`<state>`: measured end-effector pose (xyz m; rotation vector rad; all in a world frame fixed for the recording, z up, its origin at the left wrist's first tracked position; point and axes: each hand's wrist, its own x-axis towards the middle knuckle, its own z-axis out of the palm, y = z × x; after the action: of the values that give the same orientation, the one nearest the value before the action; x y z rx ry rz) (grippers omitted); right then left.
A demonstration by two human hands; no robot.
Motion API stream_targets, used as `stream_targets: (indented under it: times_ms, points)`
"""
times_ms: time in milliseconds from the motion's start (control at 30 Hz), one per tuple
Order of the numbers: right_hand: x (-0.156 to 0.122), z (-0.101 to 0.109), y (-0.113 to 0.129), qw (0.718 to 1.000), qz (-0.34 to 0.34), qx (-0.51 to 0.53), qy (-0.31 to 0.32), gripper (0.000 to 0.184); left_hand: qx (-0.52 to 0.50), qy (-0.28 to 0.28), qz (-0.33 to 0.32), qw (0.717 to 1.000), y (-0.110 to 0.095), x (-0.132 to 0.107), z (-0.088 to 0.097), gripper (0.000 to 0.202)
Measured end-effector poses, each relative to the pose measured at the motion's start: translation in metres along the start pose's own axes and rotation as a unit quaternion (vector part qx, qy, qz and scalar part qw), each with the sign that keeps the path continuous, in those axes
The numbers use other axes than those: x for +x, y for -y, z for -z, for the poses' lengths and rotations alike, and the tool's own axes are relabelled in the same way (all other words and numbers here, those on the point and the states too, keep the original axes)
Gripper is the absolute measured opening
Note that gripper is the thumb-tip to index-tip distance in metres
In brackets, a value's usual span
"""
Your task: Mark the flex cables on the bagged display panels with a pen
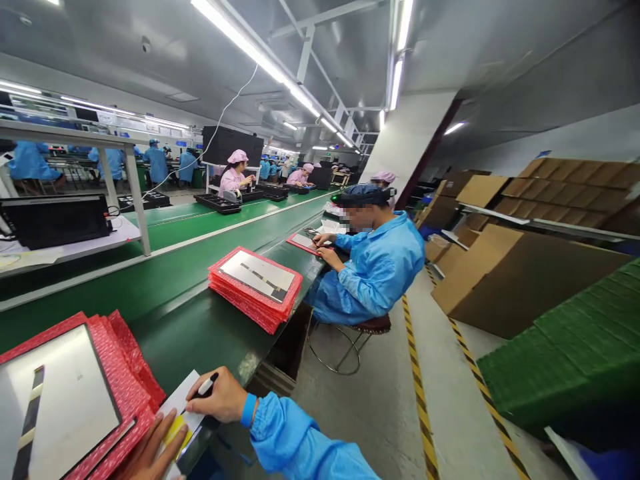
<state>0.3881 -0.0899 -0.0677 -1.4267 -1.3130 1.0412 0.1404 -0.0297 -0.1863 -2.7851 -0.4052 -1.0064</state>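
My right hand [225, 397] grips a white marker pen with a black end [206, 385], its writing end low over a white paper [186, 392] at the bench edge. My left hand [150, 448] lies flat with fingers apart on the paper, beside a yellow piece [176, 432]. To the left, close to this hand, a silvery display panel [75, 393] with a dark ribbon strip rests on a stack of red bubble wrap [131, 380]. Whatever is written on the paper is too small to read.
Further along the green bench [200, 340] stands another red bubble-wrap stack [250, 308] topped by a panel. A co-worker in blue [373, 267] sits beyond it, hands on a red-wrapped panel. A monitor [57, 223] stands far left; cardboard boxes [525, 280] line the right.
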Motion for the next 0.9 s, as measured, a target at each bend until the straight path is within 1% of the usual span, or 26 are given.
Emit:
stream_targets:
  times_ms: [33,100,167,233,267,333,400,467,567,667,700,733,800,833,900]
  points:
    - [0.001,0.0,0.002,1.0,-0.001,0.004,-0.001,0.037,0.0,0.007,0.002,1.0,-0.001,-0.001,0.003,0.083]
    - [0.001,0.0,0.005,1.0,-0.002,0.013,0.002,0.035,-0.007,0.045,0.039,0.998,-0.01,0.002,0.018,0.077]
    - [0.0,0.001,0.009,1.0,-0.005,0.026,0.005,0.032,-0.032,0.101,0.085,0.991,-0.024,0.011,0.04,0.07]
    - [-0.002,0.002,0.011,0.999,-0.011,0.042,0.0,0.028,-0.074,0.169,0.132,0.974,-0.036,0.025,0.063,0.066]
    - [-0.002,0.004,0.012,0.999,-0.016,0.05,-0.007,0.026,-0.101,0.195,0.142,0.965,-0.04,0.032,0.073,0.065]
    - [-0.002,0.007,0.015,0.998,-0.026,0.061,-0.023,0.023,-0.152,0.223,0.162,0.949,-0.041,0.044,0.086,0.066]
    - [-0.001,0.011,0.02,0.996,-0.033,0.067,-0.039,0.024,-0.173,0.232,0.176,0.941,-0.039,0.051,0.093,0.065]
    - [0.001,0.014,0.029,0.996,-0.036,0.07,-0.047,0.024,-0.168,0.216,0.159,0.949,-0.039,0.056,0.098,0.06]
    - [0.002,0.013,0.044,0.995,-0.039,0.069,-0.057,0.026,-0.14,0.15,0.086,0.975,-0.047,0.067,0.109,0.05]
    - [0.006,0.009,0.06,0.994,-0.043,0.07,-0.075,0.03,-0.128,0.072,-0.01,0.989,-0.06,0.085,0.134,0.036]
    - [0.008,0.006,0.065,0.994,-0.04,0.071,-0.078,0.031,-0.131,0.05,-0.037,0.989,-0.061,0.092,0.145,0.031]
    - [0.011,0.004,0.071,0.994,-0.034,0.073,-0.078,0.032,-0.137,0.029,-0.051,0.989,-0.06,0.097,0.156,0.026]
    - [0.017,-0.003,0.084,0.994,-0.018,0.075,-0.077,0.033,-0.141,0.0,-0.041,0.989,-0.048,0.1,0.178,0.02]
    - [0.02,-0.008,0.09,0.994,-0.012,0.074,-0.073,0.034,-0.135,-0.012,-0.025,0.99,-0.037,0.097,0.189,0.018]
    - [0.027,-0.019,0.105,0.996,-0.005,0.068,-0.057,0.036,-0.101,-0.036,0.01,0.994,-0.009,0.083,0.207,0.016]
